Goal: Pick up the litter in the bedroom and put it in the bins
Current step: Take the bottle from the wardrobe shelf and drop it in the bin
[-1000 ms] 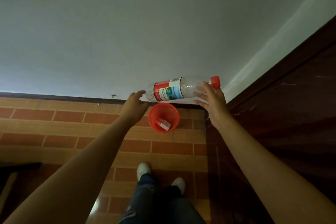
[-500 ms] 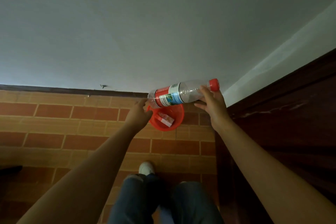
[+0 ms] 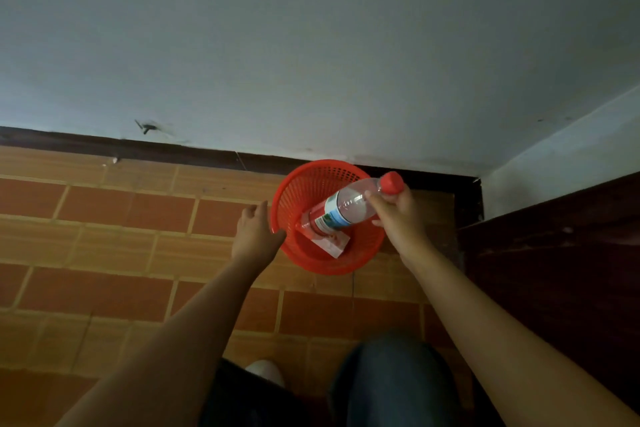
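While the right hand grips a clear plastic water bottle near its neck, fingers curled round the upper body just below the red cap, the bottle slants down to the left with its base lowered inside the red mesh bin. A label with a red band and a white and blue panel wraps the bottle's lower half. Its bottom end sits over a small red and white carton that lies flat on the bin's floor, though whether the two touch cannot be told.

That bin stands right of the frame's centre on a floor of orange-brown brick-pattern tiles, close to the dark skirting at the foot of a pale grey wall. To its left, the left hand is open, fingers relaxed and slightly spread, with the thumb side at the bin's outer rim; contact looks likely but is not certain.

Dark wooden furniture fills the right edge of the frame, just beside the bin's corner. At the bottom centre, a knee in blue jeans and the toe of a white shoe show between the two bare forearms. A small dark mark sits on the wall at the upper left, just above the skirting.
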### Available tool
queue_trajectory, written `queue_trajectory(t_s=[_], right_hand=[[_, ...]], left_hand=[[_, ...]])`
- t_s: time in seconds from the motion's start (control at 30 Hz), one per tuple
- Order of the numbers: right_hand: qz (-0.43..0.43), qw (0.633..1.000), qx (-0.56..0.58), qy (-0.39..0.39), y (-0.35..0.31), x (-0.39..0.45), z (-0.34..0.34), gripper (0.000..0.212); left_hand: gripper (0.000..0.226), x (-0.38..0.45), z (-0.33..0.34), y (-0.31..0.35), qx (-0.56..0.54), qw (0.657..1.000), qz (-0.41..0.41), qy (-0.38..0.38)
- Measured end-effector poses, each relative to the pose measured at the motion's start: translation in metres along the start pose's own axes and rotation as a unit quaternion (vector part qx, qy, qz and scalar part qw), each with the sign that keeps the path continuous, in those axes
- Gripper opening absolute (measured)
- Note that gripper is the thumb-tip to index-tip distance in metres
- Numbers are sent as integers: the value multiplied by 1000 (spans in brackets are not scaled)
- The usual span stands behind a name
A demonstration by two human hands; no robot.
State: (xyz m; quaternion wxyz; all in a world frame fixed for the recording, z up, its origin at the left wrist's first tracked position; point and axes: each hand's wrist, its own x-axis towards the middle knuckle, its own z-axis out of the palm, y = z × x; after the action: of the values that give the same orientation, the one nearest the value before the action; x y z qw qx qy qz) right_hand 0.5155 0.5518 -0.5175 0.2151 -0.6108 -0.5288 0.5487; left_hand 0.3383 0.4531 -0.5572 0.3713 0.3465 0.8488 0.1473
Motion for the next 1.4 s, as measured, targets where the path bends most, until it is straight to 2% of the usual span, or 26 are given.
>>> queue_trajectory(t_s=[0.1,0.2,0.33,0.6,0.77,1.0,1.17,1.4], right_hand=[[9,999,-32,-20,24,19,21,13],[25,998,-48,-21,38,33,36,9],[92,995,-38,-19,52,44,44,6],[177,983,38,-3,67,53,43,41],[216,975,49,2,71,59,44,41],[188,980,-62,0,74,64,51,38],[136,975,-172,19,60,57,50,37],[3,957,-287,31,-18,6,27,34]], left_hand=[[80,16,19,-21,-6,1000,-17,-16],[71,22,33,-32,-20,999,17,-25],[73,23,43,-35,-39,998,39,-22],[77,22,53,-40,-29,998,46,22],[80,24,53,-41,-29,998,43,22],[78,24,50,-41,-31,997,63,13],[77,25,37,-38,-22,999,42,-14],[64,-16,-45,-5,24,999,35,-9]])
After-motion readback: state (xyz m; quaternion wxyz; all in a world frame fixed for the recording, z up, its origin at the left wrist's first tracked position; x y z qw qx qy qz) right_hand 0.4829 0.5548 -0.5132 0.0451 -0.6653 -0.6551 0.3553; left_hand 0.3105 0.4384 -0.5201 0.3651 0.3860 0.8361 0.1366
